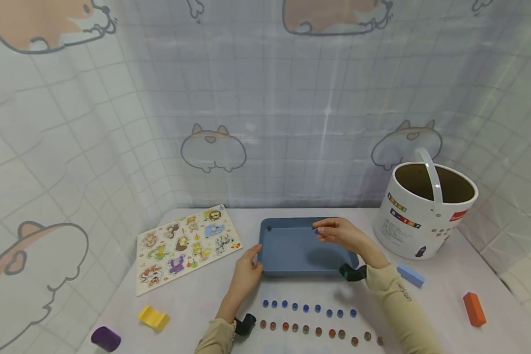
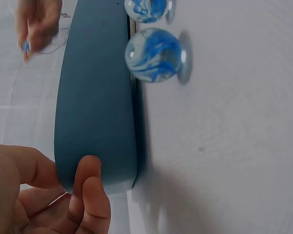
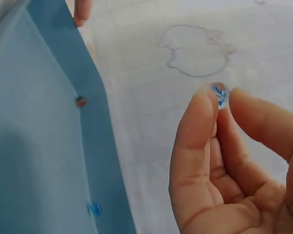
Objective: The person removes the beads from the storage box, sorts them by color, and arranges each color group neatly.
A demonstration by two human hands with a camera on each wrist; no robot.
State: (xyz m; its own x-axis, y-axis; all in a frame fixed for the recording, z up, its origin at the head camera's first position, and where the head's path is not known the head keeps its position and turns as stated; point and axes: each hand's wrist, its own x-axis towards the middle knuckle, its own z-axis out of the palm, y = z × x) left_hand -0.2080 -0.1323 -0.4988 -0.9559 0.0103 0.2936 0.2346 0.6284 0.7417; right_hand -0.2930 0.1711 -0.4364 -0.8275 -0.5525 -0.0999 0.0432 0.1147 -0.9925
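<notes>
Over the right part of a shallow blue tray (image 1: 287, 270), my right hand (image 1: 344, 235) pinches a clear marble with blue swirls (image 3: 220, 96) between thumb and fingertip. My left hand (image 1: 246, 271) grips the tray's near left side, its fingers (image 2: 95, 195) bent around the corner. Inside the tray, a reddish-brown marble (image 3: 80, 101) and a blue marble (image 3: 94, 208) lie along one wall. On the table in front of the tray, a row of blue marbles (image 1: 306, 308) runs above a row of reddish and brown marbles (image 1: 318, 332).
A white bucket (image 1: 398, 236) with a raised handle stands at the right. Near it lie a light-blue block (image 1: 410, 276) and an orange block (image 1: 474, 309). Leftward are an animal puzzle board (image 1: 186, 246), a yellow block (image 1: 154, 318) and a purple cylinder (image 1: 105, 339). A patterned curtain (image 1: 265, 123) hangs behind.
</notes>
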